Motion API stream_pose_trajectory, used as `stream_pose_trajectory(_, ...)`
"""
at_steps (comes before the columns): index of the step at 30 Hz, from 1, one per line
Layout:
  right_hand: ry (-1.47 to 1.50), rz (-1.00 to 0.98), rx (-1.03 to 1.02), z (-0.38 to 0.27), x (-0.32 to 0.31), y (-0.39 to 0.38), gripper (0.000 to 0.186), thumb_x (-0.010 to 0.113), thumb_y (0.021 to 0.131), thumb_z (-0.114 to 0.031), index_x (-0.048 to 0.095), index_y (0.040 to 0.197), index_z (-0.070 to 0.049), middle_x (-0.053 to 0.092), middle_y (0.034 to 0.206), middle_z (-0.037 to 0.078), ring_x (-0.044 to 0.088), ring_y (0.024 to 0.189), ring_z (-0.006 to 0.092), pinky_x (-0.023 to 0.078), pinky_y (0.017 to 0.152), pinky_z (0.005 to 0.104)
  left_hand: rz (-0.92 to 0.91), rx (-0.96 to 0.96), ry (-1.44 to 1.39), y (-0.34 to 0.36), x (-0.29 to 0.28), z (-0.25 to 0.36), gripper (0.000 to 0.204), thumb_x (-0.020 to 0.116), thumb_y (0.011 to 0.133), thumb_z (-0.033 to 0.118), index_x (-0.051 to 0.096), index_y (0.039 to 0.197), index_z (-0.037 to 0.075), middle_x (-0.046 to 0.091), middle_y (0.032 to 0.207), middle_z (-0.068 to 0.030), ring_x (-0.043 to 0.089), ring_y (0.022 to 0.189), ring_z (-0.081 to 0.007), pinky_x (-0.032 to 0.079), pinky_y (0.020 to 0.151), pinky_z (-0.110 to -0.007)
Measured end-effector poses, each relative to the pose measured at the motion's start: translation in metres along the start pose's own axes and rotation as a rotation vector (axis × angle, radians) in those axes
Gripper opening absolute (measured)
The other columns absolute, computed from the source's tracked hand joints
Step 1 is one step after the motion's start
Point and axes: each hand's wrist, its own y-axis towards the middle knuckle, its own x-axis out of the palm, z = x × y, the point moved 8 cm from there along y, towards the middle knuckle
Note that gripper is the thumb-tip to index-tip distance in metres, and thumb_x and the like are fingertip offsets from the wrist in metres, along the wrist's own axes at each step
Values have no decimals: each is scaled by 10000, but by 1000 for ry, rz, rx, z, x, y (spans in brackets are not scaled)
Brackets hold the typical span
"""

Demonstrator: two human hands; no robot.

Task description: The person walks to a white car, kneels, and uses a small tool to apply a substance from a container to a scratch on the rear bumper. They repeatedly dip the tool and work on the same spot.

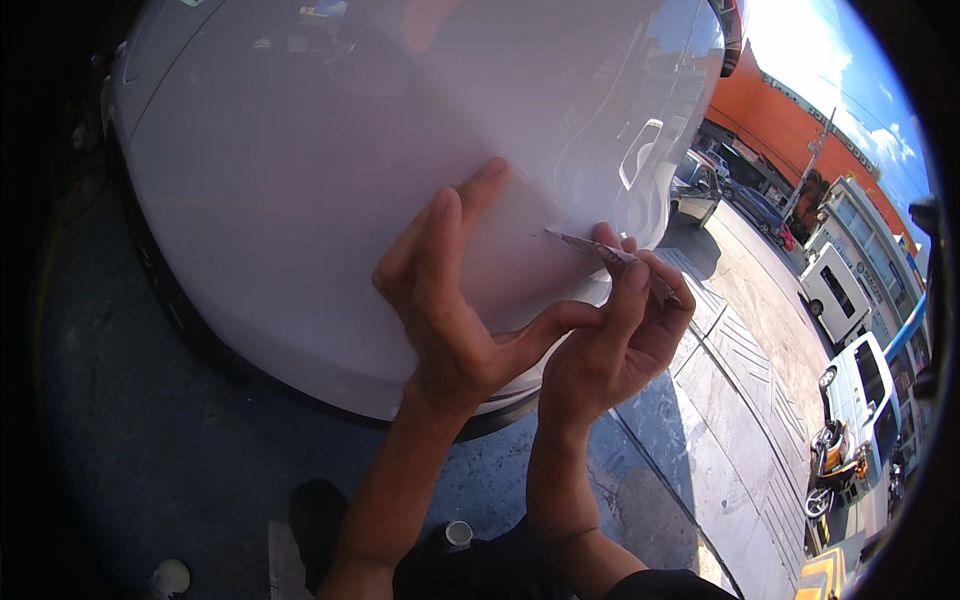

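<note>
Right hand (615,345) is pinched shut on a thin blade (612,258), thumb and forefinger clamped along its handle end, the pale tip pointing up and left and touching the white car panel (300,180). Left hand (445,300) grips nothing: fingers spread and pressed flat on the panel just left of the tip, thumb reaching across to touch the right hand's thumb. From here it looks like I'm steadying a clear film on the paint, though I can't pick out the film's edge against the glare.

The blade sits near the panel's lower right edge, where the body curves away toward the dark trim (250,375) underneath.

Risks as I read them. That tip rests on glossy paint; too much pressure or a steep angle and it scores the finish rather than whatever lies on top. The left fingertips sit close to the tip's line of travel, so a slip toward the left could catch a finger. The panel bulges and falls off near the edge, so the blade could skate off the curve. Strong sun washes out the surface, which makes any cut line hard to follow. Below my knees a small can (457,534) stands on the blue floor (150,430), close enough to kick over if I shift my feet.
</note>
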Motion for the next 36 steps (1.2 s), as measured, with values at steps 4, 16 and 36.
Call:
stream_pose_trajectory(4, -19, -7, -5, 0, 12, 2, 149, 562, 1085, -104, 570, 1197, -6, 712, 1101, 173, 736, 1122, 343, 556, 1046, 419, -14, -46, -27, 6, -1, -12, 1086, 782, 847, 605, 271, 1576, -17, 613, 1448, -143, 422, 1300, -273, 322, 1090, -396)
stream_pose_trajectory(16, -21, -14, -21, -3, 13, 6, 156, 549, 1092, -112, 570, 1209, -11, 720, 1116, 168, 734, 1127, 353, 572, 1033, 435, -18, -53, -12, 10, -2, -10, 1092, 767, 849, 630, 274, 1575, -22, 613, 1451, -138, 431, 1295, -270, 312, 1089, -394)
stream_pose_trajectory(36, -18, -59, -20, -5, 13, 6, 165, 584, 1063, -38, 532, 1215, 0, 649, 1146, 122, 744, 1107, 346, 494, 1143, 428, -22, -39, -19, 11, -2, -8, 1082, 778, 846, 613, 275, 1575, -8, 608, 1461, -134, 424, 1298, -271, 303, 1095, -397)
